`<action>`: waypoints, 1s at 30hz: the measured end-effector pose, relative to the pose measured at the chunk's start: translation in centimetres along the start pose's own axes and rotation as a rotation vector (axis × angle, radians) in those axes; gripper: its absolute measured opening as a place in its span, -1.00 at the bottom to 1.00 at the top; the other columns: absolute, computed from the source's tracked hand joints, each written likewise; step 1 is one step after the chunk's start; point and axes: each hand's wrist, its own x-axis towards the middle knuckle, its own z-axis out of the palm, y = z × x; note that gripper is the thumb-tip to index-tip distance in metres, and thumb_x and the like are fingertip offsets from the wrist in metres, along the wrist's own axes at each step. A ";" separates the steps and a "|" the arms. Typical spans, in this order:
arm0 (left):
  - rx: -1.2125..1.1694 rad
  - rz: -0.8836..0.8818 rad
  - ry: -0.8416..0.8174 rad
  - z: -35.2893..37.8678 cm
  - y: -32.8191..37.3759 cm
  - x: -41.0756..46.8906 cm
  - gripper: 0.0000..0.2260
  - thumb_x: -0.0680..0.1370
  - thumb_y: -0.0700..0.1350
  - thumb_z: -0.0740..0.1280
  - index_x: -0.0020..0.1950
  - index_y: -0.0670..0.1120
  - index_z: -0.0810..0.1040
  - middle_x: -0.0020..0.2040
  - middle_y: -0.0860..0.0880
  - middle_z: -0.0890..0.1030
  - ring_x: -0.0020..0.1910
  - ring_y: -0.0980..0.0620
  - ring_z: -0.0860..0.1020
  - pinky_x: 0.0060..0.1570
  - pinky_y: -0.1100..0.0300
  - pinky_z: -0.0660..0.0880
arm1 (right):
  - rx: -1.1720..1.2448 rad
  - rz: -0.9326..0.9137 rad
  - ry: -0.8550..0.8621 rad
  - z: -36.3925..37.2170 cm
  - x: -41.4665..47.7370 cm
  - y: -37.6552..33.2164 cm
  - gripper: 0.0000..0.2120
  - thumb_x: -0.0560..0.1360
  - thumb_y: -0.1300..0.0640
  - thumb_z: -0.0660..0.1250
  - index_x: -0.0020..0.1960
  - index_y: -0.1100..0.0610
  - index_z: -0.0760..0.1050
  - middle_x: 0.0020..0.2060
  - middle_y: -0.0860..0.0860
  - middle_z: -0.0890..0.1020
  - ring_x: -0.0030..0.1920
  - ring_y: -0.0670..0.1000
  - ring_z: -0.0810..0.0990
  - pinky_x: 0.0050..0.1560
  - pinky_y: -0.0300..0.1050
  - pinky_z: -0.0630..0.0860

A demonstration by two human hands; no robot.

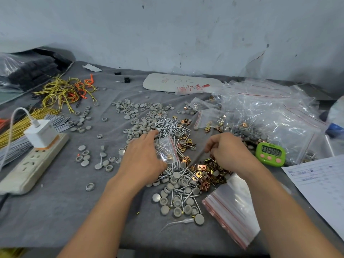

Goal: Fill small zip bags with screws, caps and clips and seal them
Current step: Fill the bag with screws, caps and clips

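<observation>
While our left grip (143,157) pinches a small zip bag (167,149) at the edge of the screws (168,125), we see a few screws and a clip inside it. Our right grip (229,151) curls over the gold clips (204,173) on the grey surface (65,202); whether it holds anything, we cannot tell. Grey caps (134,110) lie scattered around.

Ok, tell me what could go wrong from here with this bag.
1. The screws, caps and clips lie in overlapping piles, so the right hand, curled over the clips, may pick up a stray part or a wrong count.
2. The zip bag held by the left hand already carries screws; their points could pierce the thin film, or parts could spill if it tips before sealing.
</observation>
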 end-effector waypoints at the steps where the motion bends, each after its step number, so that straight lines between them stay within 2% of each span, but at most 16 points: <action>1: -0.001 -0.001 -0.002 0.0 -0.1 0.0 -0.09 0.39 0.19 0.55 0.61 0.09 0.14 0.44 0.05 0.43 0.39 -0.04 0.42 0.37 -0.01 0.38 | 0.011 0.000 -0.007 0.1 0.0 -0.1 -0.62 0.57 0.36 0.24 -0.23 -0.04 0.61 -0.17 -0.01 0.67 -0.18 0.00 0.61 -0.20 -0.14 0.46; 4: -0.012 -0.002 -0.003 -0.1 -0.2 0.0 -0.10 0.40 0.14 0.56 0.61 0.10 0.14 0.43 0.06 0.44 0.38 -0.04 0.42 0.35 0.00 0.39 | 0.062 -0.004 -0.019 0.3 0.0 -0.4 -0.59 0.60 0.36 0.20 -0.20 -0.05 0.63 -0.10 -0.02 0.69 -0.11 -0.02 0.65 -0.13 -0.12 0.54; 7: -0.021 -0.008 -0.005 -0.1 -0.2 0.1 -0.11 0.39 0.12 0.57 0.60 0.10 0.15 0.45 0.06 0.43 0.38 -0.04 0.42 0.34 -0.02 0.40 | 0.118 0.003 0.016 0.3 0.0 -0.2 -0.62 0.61 0.32 0.23 -0.19 -0.07 0.63 -0.08 -0.04 0.71 -0.16 -0.02 0.68 -0.05 -0.05 0.65; 12: -0.012 -0.013 -0.014 -0.1 -0.1 0.3 -0.11 0.38 0.15 0.57 0.59 0.10 0.16 0.45 0.06 0.43 0.39 -0.05 0.44 0.35 -0.03 0.40 | 0.176 0.015 0.123 -0.2 0.1 0.1 -0.64 0.53 0.38 0.30 -0.17 -0.06 0.63 -0.08 -0.06 0.73 -0.07 -0.01 0.69 0.05 0.00 0.67; 15: -0.019 -0.015 -0.011 -0.1 -0.2 0.2 -0.11 0.39 0.13 0.57 0.60 0.10 0.16 0.46 0.06 0.43 0.39 -0.04 0.43 0.35 -0.03 0.40 | 0.021 0.027 0.081 0.0 0.3 -0.1 -0.67 0.54 0.33 0.37 -0.03 -0.10 0.69 0.08 -0.07 0.70 0.07 -0.01 0.67 0.12 -0.11 0.60; 16: -0.019 -0.015 -0.009 -0.1 -0.2 0.2 -0.11 0.39 0.14 0.56 0.60 0.10 0.16 0.46 0.06 0.43 0.39 -0.04 0.43 0.34 -0.03 0.40 | -0.027 0.027 0.072 0.0 0.3 -0.2 -0.68 0.55 0.31 0.38 0.00 -0.12 0.70 0.10 -0.08 0.69 0.06 -0.01 0.66 0.11 -0.12 0.60; 19: -0.019 -0.016 -0.012 -0.2 -0.1 0.1 -0.10 0.39 0.19 0.56 0.60 0.11 0.16 0.44 0.07 0.44 0.37 -0.03 0.44 0.32 -0.02 0.41 | -0.106 -0.010 0.035 0.1 0.2 -0.6 -0.68 0.54 0.25 0.41 -0.18 -0.17 0.70 -0.14 -0.17 0.70 -0.22 -0.09 0.60 -0.08 -0.14 0.58; 20: -0.016 -0.013 -0.011 -0.2 0.0 0.0 -0.11 0.39 0.19 0.56 0.60 0.11 0.16 0.43 0.07 0.44 0.36 -0.02 0.44 0.32 -0.01 0.41 | -0.162 -0.014 0.001 0.2 0.1 -0.8 -0.66 0.53 0.24 0.41 -0.25 -0.18 0.68 -0.21 -0.17 0.68 -0.26 -0.08 0.58 -0.06 -0.11 0.58; 23: 0.002 -0.007 -0.018 -0.2 0.0 0.0 -0.11 0.41 0.19 0.55 0.60 0.12 0.15 0.42 0.07 0.44 0.36 -0.02 0.44 0.32 0.00 0.41 | -0.266 0.014 -0.093 0.4 -0.2 -1.4 -0.64 0.52 0.22 0.42 -0.30 -0.20 0.62 -0.16 -0.13 0.71 -0.11 -0.02 0.66 0.14 0.00 0.62; 26: 0.007 -0.006 -0.018 -0.2 0.0 0.0 -0.12 0.41 0.18 0.55 0.60 0.12 0.15 0.41 0.07 0.45 0.35 -0.02 0.45 0.31 0.02 0.42 | -0.348 0.030 -0.123 0.5 -0.3 -1.7 -0.77 0.52 0.23 0.40 -0.09 -0.09 0.70 -0.14 -0.06 0.74 -0.02 0.03 0.67 0.20 0.04 0.58; 28: 0.004 -0.005 -0.019 -0.1 -0.1 0.1 -0.12 0.40 0.18 0.55 0.60 0.12 0.15 0.41 0.07 0.45 0.35 -0.01 0.44 0.31 0.01 0.42 | -0.417 0.018 -0.128 0.8 -0.1 -1.6 -0.80 0.50 0.24 0.41 0.00 -0.03 0.70 -0.07 -0.02 0.72 0.03 0.07 0.66 0.21 0.06 0.57; 30: 0.003 -0.005 -0.015 -0.1 -0.2 0.1 -0.12 0.40 0.19 0.55 0.60 0.12 0.15 0.42 0.07 0.44 0.36 -0.02 0.44 0.30 0.01 0.42 | -0.358 -0.013 -0.097 0.9 -0.1 -1.3 -0.85 0.53 0.19 0.42 -0.05 -0.06 0.67 -0.08 -0.04 0.69 -0.03 0.05 0.66 0.10 0.01 0.59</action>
